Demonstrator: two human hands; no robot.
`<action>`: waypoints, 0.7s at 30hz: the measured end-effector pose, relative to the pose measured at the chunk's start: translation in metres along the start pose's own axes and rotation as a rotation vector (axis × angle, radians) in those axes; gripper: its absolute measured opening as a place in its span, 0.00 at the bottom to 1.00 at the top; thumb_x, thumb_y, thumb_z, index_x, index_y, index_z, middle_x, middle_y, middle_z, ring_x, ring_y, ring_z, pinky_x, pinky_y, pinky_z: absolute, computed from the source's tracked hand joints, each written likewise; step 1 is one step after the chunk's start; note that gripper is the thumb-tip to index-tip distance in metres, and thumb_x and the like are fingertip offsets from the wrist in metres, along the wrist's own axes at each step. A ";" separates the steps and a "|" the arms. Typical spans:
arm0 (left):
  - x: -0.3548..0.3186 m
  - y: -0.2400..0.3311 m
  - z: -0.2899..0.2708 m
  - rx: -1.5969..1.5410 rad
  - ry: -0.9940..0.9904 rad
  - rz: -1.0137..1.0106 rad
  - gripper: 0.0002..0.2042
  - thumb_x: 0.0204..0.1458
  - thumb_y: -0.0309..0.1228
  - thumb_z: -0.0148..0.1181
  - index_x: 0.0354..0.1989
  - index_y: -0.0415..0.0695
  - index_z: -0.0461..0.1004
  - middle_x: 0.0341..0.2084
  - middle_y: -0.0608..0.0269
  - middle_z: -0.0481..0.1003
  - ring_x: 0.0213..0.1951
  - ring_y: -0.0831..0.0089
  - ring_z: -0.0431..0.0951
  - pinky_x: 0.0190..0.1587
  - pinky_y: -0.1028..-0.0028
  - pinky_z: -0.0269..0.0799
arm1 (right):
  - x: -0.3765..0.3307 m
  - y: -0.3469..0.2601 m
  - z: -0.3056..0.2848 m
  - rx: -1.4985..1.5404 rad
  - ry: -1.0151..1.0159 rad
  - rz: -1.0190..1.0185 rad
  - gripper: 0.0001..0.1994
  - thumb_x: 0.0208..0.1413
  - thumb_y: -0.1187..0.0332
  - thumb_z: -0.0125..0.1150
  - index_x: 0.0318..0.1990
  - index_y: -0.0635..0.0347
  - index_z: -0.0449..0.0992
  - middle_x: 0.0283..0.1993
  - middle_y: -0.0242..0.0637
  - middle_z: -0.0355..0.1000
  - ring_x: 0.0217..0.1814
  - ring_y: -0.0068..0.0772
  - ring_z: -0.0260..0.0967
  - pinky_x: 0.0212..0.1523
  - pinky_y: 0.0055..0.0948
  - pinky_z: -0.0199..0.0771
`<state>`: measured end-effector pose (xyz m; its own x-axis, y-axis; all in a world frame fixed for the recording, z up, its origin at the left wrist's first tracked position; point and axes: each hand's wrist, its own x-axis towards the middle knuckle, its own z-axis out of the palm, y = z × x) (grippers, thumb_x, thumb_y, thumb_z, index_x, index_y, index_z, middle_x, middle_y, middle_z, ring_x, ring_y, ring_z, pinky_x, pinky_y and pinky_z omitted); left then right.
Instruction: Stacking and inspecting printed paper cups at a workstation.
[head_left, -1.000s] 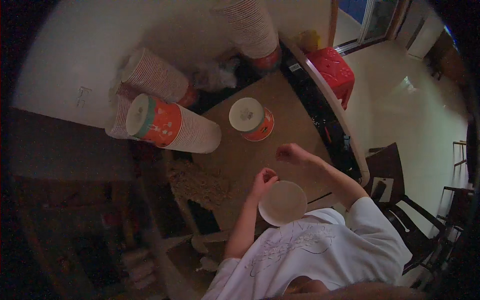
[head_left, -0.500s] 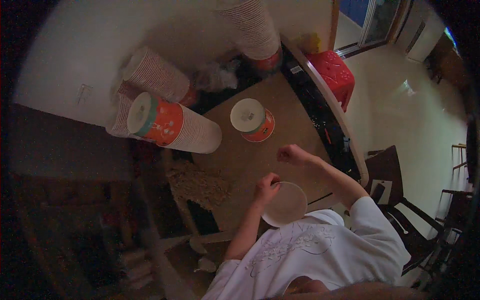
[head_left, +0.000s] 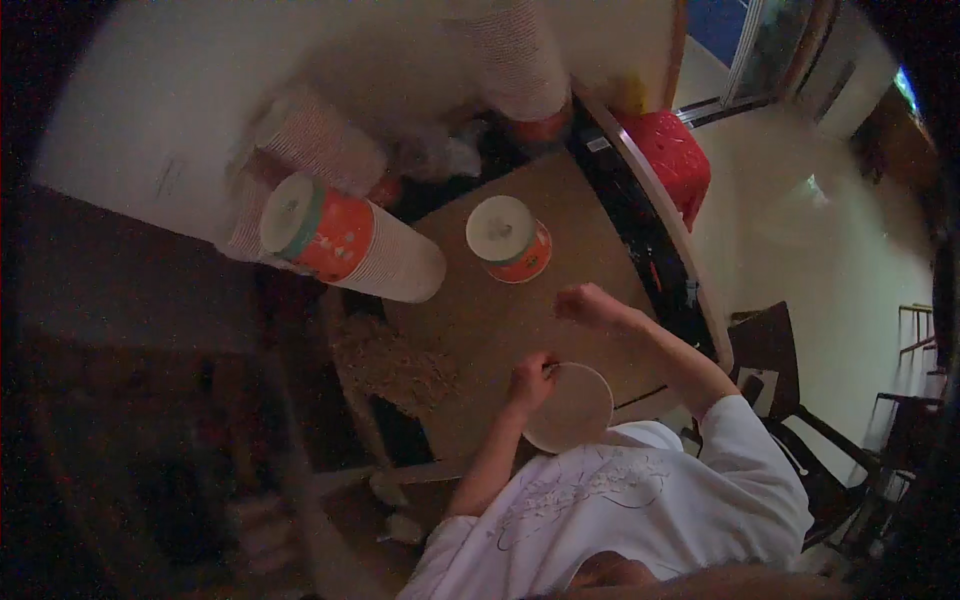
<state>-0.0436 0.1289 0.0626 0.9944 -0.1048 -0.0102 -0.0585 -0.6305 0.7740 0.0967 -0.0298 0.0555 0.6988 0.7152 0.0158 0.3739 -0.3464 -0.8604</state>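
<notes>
My left hand (head_left: 530, 382) grips the rim of a white round paper tub (head_left: 568, 410), held close to my shirt with its open mouth toward me. My right hand (head_left: 596, 306) hovers over the brown board, its fingers curled closed. Whatever it may hold is too small or hidden to make out. Beyond it, an orange-banded paper tub (head_left: 520, 262) stands upside down on the board, base upward. To its left leans a long nested stack of paper tubs (head_left: 400, 262), an orange and green one outermost.
Several more tall tub stacks (head_left: 515, 65) stand along the wall. A brown board (head_left: 480, 330) lies on a dark-edged table. Shredded-looking tan material (head_left: 395, 365) sits at its left. A red plastic stool (head_left: 670, 160) and a dark chair (head_left: 775, 350) are at the right.
The view has shifted slightly and blurred a little. Both hands keep nearly the same place, the left one still on the white tub's rim.
</notes>
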 end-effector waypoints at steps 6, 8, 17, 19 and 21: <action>-0.003 -0.002 0.005 -0.057 0.116 -0.216 0.17 0.38 0.24 0.53 0.40 0.43 0.60 0.22 0.58 0.70 0.27 0.62 0.72 0.30 0.67 0.67 | -0.005 -0.061 -0.028 -0.495 -0.212 0.281 0.07 0.43 0.63 0.49 0.27 0.54 0.69 0.28 0.38 0.68 0.29 0.43 0.66 0.28 0.34 0.66; 0.001 -0.005 -0.003 -0.047 0.074 -0.356 0.21 0.38 0.23 0.52 0.44 0.45 0.57 0.23 0.58 0.69 0.27 0.62 0.72 0.30 0.68 0.67 | -0.012 -0.085 -0.030 -0.556 -0.138 0.152 0.07 0.43 0.62 0.49 0.27 0.53 0.69 0.28 0.37 0.68 0.29 0.42 0.66 0.27 0.35 0.67; -0.011 -0.048 -0.006 -0.319 0.184 -0.099 0.17 0.38 0.26 0.55 0.40 0.42 0.64 0.28 0.58 0.69 0.30 0.71 0.70 0.33 0.73 0.66 | -0.058 -0.123 -0.009 -0.585 -0.198 0.118 0.10 0.43 0.59 0.49 0.29 0.52 0.70 0.30 0.38 0.68 0.33 0.41 0.66 0.31 0.34 0.67; -0.011 -0.055 -0.013 -0.404 0.192 -0.089 0.15 0.39 0.27 0.55 0.38 0.41 0.66 0.29 0.58 0.69 0.30 0.72 0.70 0.33 0.74 0.66 | -0.067 -0.118 -0.002 -0.640 -0.236 0.197 0.10 0.43 0.59 0.49 0.30 0.52 0.70 0.30 0.37 0.68 0.34 0.41 0.66 0.33 0.34 0.67; -0.010 -0.064 -0.026 -0.480 0.191 -0.073 0.13 0.40 0.27 0.56 0.37 0.41 0.67 0.29 0.59 0.69 0.31 0.73 0.70 0.33 0.75 0.66 | -0.072 -0.104 0.007 -0.551 -0.183 0.149 0.10 0.43 0.58 0.50 0.30 0.52 0.70 0.31 0.37 0.69 0.34 0.41 0.67 0.32 0.34 0.67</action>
<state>-0.0478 0.1904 0.0303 0.9953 0.0967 0.0055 0.0143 -0.2028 0.9791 0.0033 -0.0410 0.1400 0.6695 0.7110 -0.2149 0.5756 -0.6795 -0.4548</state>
